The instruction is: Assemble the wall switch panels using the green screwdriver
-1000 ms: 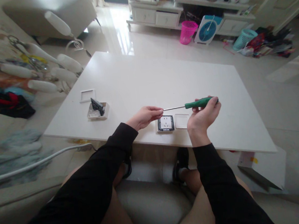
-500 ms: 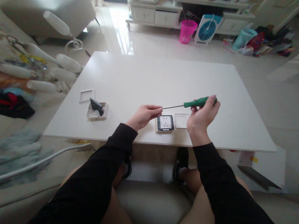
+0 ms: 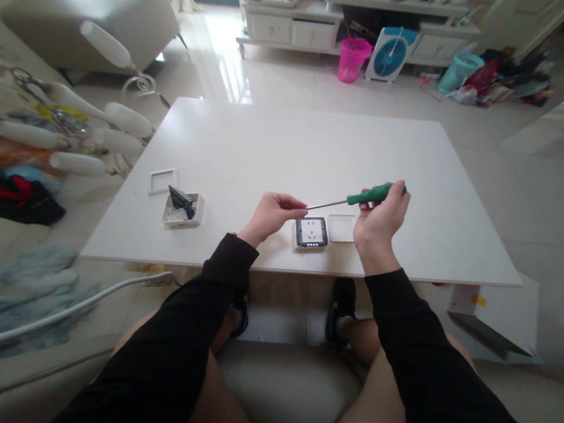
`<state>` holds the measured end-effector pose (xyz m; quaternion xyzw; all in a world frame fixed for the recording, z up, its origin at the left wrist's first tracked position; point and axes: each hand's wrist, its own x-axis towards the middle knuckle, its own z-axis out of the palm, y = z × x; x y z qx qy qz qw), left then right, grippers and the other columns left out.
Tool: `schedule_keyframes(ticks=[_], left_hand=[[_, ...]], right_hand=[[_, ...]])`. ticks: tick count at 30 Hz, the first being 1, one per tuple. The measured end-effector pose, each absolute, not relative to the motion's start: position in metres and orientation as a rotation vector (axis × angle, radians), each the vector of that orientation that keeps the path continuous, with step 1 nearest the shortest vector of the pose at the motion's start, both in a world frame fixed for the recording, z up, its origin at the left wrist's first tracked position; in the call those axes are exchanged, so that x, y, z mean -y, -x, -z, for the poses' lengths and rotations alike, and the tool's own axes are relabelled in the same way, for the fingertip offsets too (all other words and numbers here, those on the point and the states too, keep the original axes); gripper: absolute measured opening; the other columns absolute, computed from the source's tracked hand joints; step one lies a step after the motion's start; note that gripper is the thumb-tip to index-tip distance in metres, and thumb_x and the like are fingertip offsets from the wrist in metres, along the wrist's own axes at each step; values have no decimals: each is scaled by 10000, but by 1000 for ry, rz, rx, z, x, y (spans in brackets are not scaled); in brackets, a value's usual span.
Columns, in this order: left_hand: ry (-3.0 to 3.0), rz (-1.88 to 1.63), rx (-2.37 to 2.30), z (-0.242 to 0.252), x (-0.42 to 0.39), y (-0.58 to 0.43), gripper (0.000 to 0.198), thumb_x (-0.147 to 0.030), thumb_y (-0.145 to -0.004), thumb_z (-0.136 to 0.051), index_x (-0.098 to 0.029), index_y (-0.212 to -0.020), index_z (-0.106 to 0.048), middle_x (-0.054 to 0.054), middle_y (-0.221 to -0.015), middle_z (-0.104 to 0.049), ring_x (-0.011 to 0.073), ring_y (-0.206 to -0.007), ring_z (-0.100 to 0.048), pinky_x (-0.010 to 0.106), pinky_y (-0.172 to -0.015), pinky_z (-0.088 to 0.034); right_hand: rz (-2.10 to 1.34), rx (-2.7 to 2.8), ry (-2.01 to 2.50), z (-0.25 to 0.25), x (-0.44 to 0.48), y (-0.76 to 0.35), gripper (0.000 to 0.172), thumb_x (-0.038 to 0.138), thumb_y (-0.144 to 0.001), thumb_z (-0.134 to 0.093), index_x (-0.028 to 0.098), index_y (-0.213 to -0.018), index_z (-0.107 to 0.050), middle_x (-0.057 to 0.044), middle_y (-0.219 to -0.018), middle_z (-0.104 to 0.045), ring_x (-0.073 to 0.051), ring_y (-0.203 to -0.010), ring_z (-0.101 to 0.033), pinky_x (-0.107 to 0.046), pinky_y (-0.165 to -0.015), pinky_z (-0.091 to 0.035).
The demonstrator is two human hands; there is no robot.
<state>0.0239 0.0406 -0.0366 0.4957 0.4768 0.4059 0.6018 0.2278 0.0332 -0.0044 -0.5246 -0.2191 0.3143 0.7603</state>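
Above the table, my right hand [image 3: 380, 219] is wrapped round the green handle of a screwdriver [image 3: 370, 195], its metal shaft lying almost level and aimed left. At the tip of that shaft, the thumb and fingers of my left hand [image 3: 275, 213] are pinched together. Whether they also hold a small part there is too small to tell. Just below the shaft sits a wall socket [image 3: 311, 231] with a white face and dark frame, in a white box. Right beside it lies a white cover plate [image 3: 342, 227], partly behind my right hand.
On the white table [image 3: 276, 152], an open white box [image 3: 183, 211] at the left holds a dark part and a crumpled bag. Behind that lies a white rectangular frame [image 3: 163, 181]. A lamp [image 3: 120, 137] with several white shades stands past the left edge.
The screwdriver's handle has shifted slightly left and its tip slightly down, with my right hand. My left hand keeps its pinch at the tip. Nothing on the table has moved.
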Motion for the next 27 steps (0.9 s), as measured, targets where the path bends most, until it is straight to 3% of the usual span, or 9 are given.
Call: schedule_keyframes(ticks=[8, 18, 27], left_hand=[[-1262, -993, -1125, 35, -38, -27, 241, -262, -670, -955, -146, -816, -803, 79, -834, -821, 208, -829, -781, 396, -866, -642], [-1450, -967, -1165, 40, -41, -29, 129, -152, -723, -880, -152, -822, -796, 64, -814, -814, 175, -781, -761, 351, -819, -630], [-1686, -893, -1175, 43, -38, -31, 162, -159, -753, -881, -174, -893, -801, 54, -887, -826, 188, -870, -768, 377, -911, -601]], right_hand=[[-704, 469, 1103, 5, -33, -229, 317, 584, -972, -546, 288, -1001, -437, 69, -848, -539, -98, -699, -688, -179, -490, -412], [-680, 591, 1120, 1, -29, -221, 313, 522, -931, -625, 291, -1045, -447, 79, -857, -575, -95, -687, -699, -170, -470, -415], [-597, 763, 1078, -6, -23, -213, 337, 537, -952, -654, 278, -1091, -490, 84, -810, -563, -86, -638, -673, -166, -437, -400]])
